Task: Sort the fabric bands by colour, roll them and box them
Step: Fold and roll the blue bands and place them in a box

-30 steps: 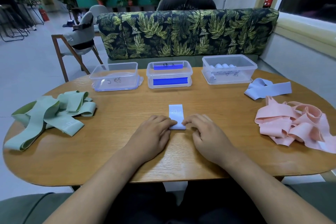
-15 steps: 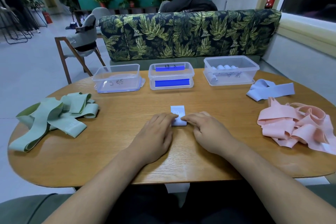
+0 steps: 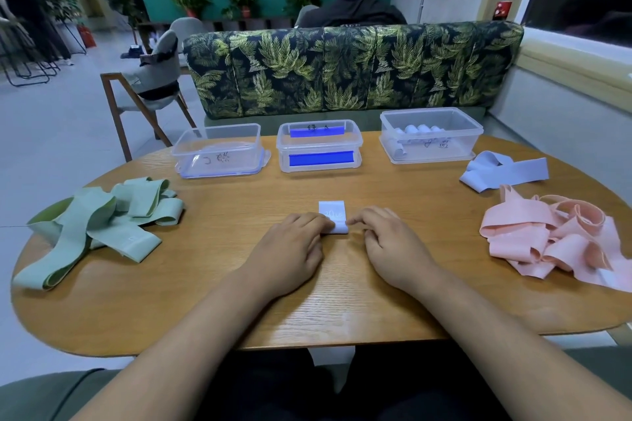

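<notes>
Mid-worktop point(image 3: 239, 301): pale blue band point(image 3: 331, 212), far end flat, near end rolled. Left hand point(image 3: 290, 249): fingers point(image 3: 323, 223) curled, tips clamped on roll's left end. Right hand point(image 3: 393, 246): fingers curled, index tip on roll's right end. Roll sits between both sets of tips. Green bands point(image 3: 102, 225) left, pink bands point(image 3: 554, 239) right. Right box point(image 3: 431, 147) at back holds blue rolls.
</notes>
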Demonstrator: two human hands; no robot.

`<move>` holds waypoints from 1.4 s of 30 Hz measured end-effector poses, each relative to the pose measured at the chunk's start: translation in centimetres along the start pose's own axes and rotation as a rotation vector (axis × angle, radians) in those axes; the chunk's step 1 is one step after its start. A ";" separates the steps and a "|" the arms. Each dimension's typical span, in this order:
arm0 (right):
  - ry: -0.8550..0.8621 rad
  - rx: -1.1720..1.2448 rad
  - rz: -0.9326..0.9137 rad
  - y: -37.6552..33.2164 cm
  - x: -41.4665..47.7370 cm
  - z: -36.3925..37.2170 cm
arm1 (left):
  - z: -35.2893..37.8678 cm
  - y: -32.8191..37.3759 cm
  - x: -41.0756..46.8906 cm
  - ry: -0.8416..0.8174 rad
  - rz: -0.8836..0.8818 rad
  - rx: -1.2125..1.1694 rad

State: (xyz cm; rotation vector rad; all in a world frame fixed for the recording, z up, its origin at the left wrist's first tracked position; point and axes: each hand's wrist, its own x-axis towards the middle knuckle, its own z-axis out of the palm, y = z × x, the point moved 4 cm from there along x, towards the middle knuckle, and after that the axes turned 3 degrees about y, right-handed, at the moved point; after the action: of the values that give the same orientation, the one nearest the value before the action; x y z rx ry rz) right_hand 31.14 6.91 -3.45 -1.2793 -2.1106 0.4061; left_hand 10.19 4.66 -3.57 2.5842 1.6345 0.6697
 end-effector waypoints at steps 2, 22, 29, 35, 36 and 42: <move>-0.012 -0.027 -0.026 -0.1 -0.1 0.3 | 0.0 -0.2 0.3 -0.003 -0.011 0.003; -0.152 -0.311 0.045 0.3 4.4 1.1 | 0.8 -0.4 3.4 0.097 0.005 0.065; -0.199 -0.353 0.068 1.2 5.9 1.6 | 0.8 -1.1 5.2 0.044 -0.071 0.074; -0.153 -0.175 0.013 1.7 7.4 1.1 | 1.0 -2.8 7.8 -0.014 -0.072 0.031; -0.138 -0.115 -0.008 1.7 7.6 1.0 | 1.0 -3.0 8.1 -0.004 -0.064 0.003; -0.019 0.068 -0.081 2.3 9.3 0.3 | 1.5 -4.1 8.8 0.091 -0.053 -0.248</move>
State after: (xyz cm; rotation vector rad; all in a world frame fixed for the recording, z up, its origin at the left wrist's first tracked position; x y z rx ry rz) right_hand 29.43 16.13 -1.63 -1.1511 -2.1381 0.4530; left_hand 10.42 14.46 -2.77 2.3604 1.5258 0.9336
